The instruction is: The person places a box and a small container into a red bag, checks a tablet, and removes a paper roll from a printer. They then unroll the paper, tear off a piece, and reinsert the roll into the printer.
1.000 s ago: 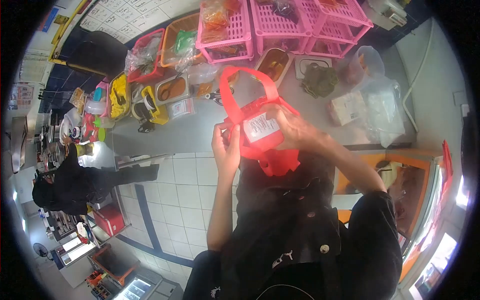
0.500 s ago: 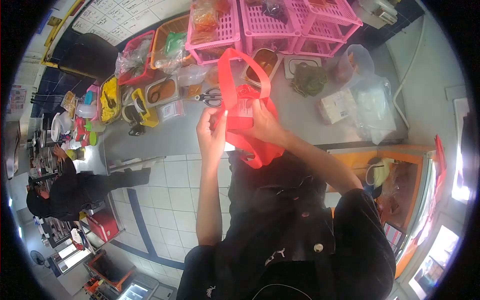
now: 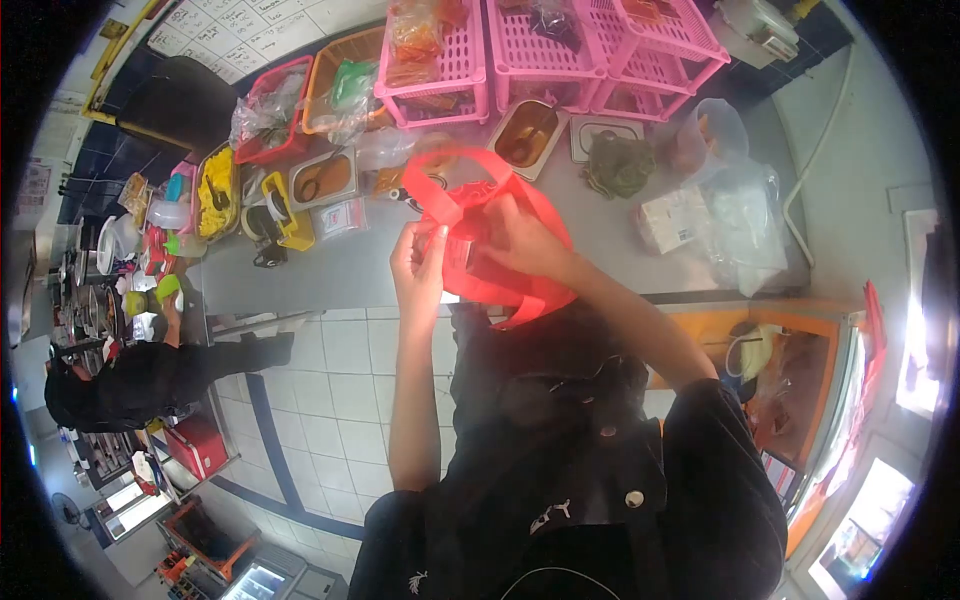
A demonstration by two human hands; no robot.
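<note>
A red fabric tote bag is held in front of my body, its mouth facing up and one loop handle arching over the far side. My left hand pinches the bag's left edge between thumb and fingers. Within the mouth of the bag, my right hand has its fingers bent and apart; their tips are partly hidden against the red fabric. A pale printed patch shows inside the bag between the two hands. Just beyond the bag, scissors are mostly covered by it.
A steel counter runs behind the bag. On it stand metal pans with sauce, pink baskets, a yellow tape dispenser, a clear jug and plastic bags. Another person works at the left.
The bag's mouth has spread wider and its handle has dropped lower. My right hand has shifted from the bag's edge into its opening. The other person's arm has moved, holding something green.
</note>
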